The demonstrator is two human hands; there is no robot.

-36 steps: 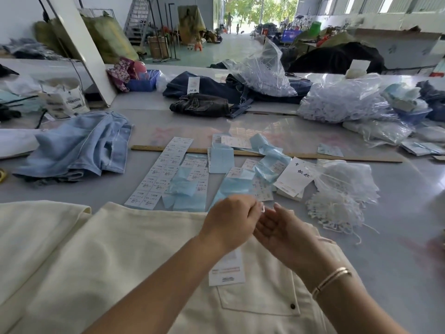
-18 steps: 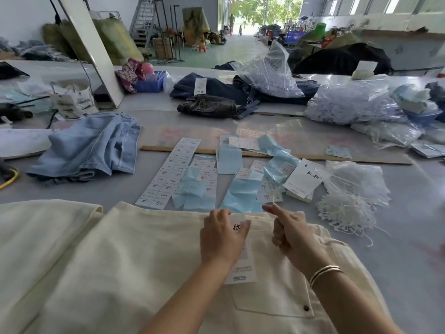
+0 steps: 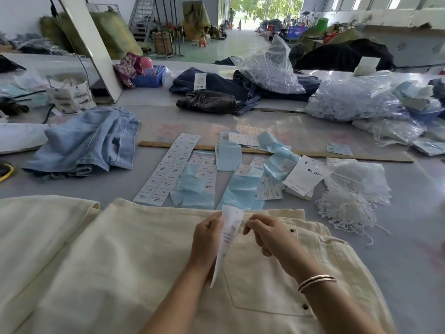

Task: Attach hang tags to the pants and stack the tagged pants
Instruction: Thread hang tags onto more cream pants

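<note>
a pair of cream-coloured cotton twill pants [image 3: 125,256] lies spread flat across the near edge of the grey worktable [image 3: 409,225], waistband away from the person, with a back patch pocket [image 3: 260,285] under the wrists. the left hand [image 3: 207,239] pinches a long white printed paper hang tag [image 3: 228,235] by its upper edge, so the card stands curved over the waistband. the right hand [image 3: 267,235] has its fingers curled beside the tag's top; it seems to be working a fastener there, but whether it holds anything is too small to tell.

the tag looks light and thin, likely to bend or crease, so gripping near the punched end should steady it. the pants look heavy, soft and floppy; lifting them by the waistband would probably keep them from sliding when stacked.

further off lie sheets of white size stickers [image 3: 168,169], pale blue backing paper [image 3: 243,189], a tangle of white tag strings [image 3: 346,210] and folded light blue jeans [image 3: 89,141].
</note>
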